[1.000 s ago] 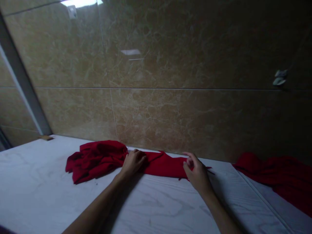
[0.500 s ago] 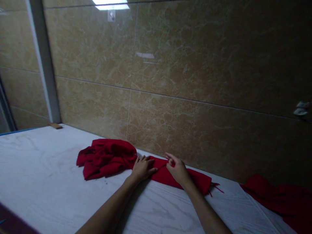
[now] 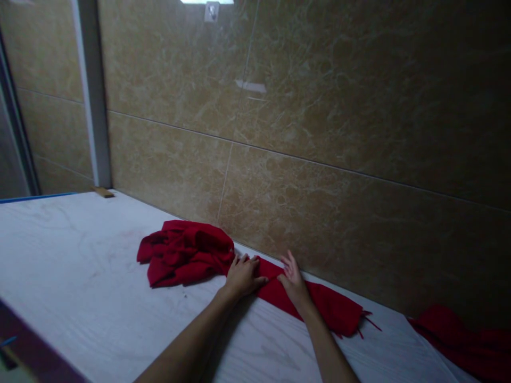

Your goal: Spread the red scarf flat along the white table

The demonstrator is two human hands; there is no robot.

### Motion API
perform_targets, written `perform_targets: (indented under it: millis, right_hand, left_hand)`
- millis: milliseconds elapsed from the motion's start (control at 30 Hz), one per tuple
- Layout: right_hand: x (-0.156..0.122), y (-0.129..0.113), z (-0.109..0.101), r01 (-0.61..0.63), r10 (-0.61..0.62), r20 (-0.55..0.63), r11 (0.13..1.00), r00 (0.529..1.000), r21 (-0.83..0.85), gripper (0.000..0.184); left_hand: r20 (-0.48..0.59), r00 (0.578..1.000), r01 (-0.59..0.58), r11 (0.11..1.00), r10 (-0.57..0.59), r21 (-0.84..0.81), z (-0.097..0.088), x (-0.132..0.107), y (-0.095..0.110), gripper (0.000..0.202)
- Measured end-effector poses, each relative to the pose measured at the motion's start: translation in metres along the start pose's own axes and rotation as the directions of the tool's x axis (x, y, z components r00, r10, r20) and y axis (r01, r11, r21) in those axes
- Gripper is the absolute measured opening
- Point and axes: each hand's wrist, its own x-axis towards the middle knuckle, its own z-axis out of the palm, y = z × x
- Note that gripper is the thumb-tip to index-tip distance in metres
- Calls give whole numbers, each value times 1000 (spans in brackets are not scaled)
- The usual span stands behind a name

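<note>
A red cloth piece (image 3: pixel 187 252) lies on the white wood-grained table (image 3: pixel 99 298), bunched up at its left. From there a flat, narrow strip (image 3: pixel 339 307) runs to the right, with loose red threads at its far end. My left hand (image 3: pixel 242 276) rests flat on the strip beside the bunched part, fingers spread. Over the strip's middle is my right hand (image 3: pixel 294 284), its fingers stretched toward the wall and its thumb out to the left, close to a fold line. Whether the right thumb presses on the fabric is hard to see.
A tiled wall (image 3: pixel 311 207) rises directly behind the table. More red fabric (image 3: pixel 459 335) lies at the far right. A small brown block (image 3: pixel 104 192) sits at the back left corner, near a grey post (image 3: pixel 92 106).
The right hand's fingers have opened from a curled shape with the index finger pointing. The left hand stays flat on the strip. The view has shifted slightly.
</note>
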Motion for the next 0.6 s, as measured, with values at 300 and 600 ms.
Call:
perform_targets:
  millis: [300, 600]
  right_hand:
    - [-8, -9, 0, -9, 14, 48, 994, 999, -111, 73]
    - [-10, -27, -9, -18, 19, -28, 999, 999, 28, 70]
  left_hand:
    - [10, 1000, 17, 1000, -17, -3, -1, -2, 1, 71]
    - [-95, 993, 68, 994, -76, -87, 0, 1, 0, 86]
